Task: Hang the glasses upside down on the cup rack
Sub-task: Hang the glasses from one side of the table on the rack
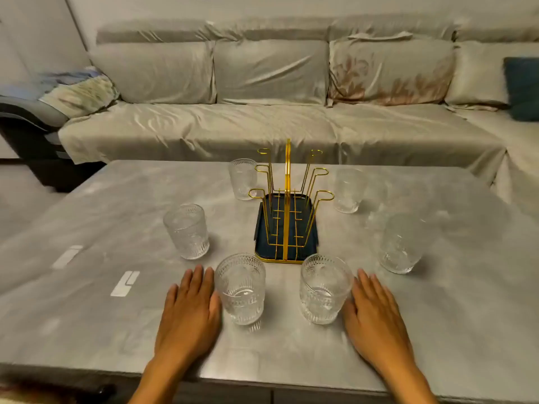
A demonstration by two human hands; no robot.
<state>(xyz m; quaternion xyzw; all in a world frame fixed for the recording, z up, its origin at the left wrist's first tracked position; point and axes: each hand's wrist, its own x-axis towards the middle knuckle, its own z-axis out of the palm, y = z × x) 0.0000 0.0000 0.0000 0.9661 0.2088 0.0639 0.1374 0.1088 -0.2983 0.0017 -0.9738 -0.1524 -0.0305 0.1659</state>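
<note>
Six clear glasses stand upright on the grey table (116, 217) around a gold wire cup rack (287, 205), none hung yet. My left hand (189, 313) lies flat and empty beside the near-left glass (240, 288); my right hand (374, 314) lies flat, empty, beside the near-right glass (323, 288).

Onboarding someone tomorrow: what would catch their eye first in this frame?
The gold wire cup rack on its dark tray at mid-table, every peg empty. Six clear patterned glasses ring it, all upright on the grey table. Nearest the camera, the left hand and right hand lie flat and open, each just outside one of the two closest glasses.
</note>
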